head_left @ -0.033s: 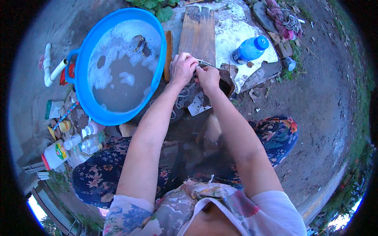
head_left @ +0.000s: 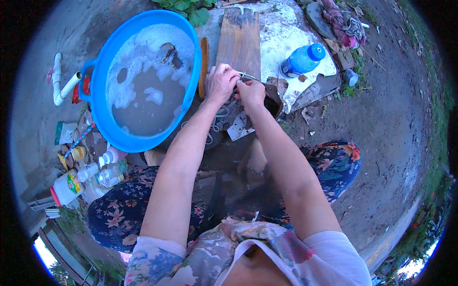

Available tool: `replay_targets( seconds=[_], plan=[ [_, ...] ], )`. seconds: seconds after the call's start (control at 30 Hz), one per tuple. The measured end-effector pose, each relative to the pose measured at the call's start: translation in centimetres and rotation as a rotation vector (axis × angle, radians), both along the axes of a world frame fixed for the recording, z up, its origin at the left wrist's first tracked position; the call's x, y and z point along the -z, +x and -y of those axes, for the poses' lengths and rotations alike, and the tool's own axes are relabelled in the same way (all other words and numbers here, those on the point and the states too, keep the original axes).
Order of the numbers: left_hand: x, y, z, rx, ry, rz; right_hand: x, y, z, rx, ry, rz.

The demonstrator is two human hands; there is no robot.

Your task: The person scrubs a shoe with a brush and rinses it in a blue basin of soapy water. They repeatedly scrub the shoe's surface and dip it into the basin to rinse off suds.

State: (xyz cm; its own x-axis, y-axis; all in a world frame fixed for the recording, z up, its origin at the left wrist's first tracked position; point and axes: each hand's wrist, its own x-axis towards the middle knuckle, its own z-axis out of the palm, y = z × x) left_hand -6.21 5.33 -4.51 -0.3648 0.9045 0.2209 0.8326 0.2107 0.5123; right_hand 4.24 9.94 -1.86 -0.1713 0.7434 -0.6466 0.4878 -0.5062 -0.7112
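My left hand (head_left: 222,85) and my right hand (head_left: 251,92) meet at the near end of a wooden board (head_left: 239,40). Both are closed on a dark, wet-looking shoe (head_left: 273,106), its hollow opening visible to the right of my right wrist. Fingertips of the two hands pinch close together at its upper edge; the exact spot is partly hidden. Pale laces (head_left: 222,113) hang loose below my left wrist. Left of the hands stands a blue basin (head_left: 143,143) of murky, foamy water, where a dark object (head_left: 176,60) pokes through the suds.
On a whitish slab (head_left: 279,28) to the right stands a blue bottle (head_left: 303,60). A brush-like brown block (head_left: 204,66) leans between basin and board. Several bottles (head_left: 110,157) and a white pipe (head_left: 58,78) are at the left. Twisted cloth (head_left: 343,24) lies far right.
My right hand has shifted very slightly left, toward my left hand. Everything else looks the same.
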Motion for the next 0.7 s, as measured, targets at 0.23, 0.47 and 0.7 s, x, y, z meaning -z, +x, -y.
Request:
replay_targets(
  seconds=[0.23, 0.47, 0.7],
  plan=[
    [0.1, -0.4, 0.5, 0.045, 0.068, 0.043, 1.6, -0.7, 0.5, 0.394, -0.302, -0.326],
    [0.0, 1.0, 0.4, -0.089, -0.061, -0.083, 0.9, 1.2, 1.3, -0.459, 0.429, 0.18],
    [-0.2, 1.2, 0.2, -0.102, -0.116, -0.073, 1.4, 2.0, 1.0, -0.553, 0.505, 0.06]
  ],
)
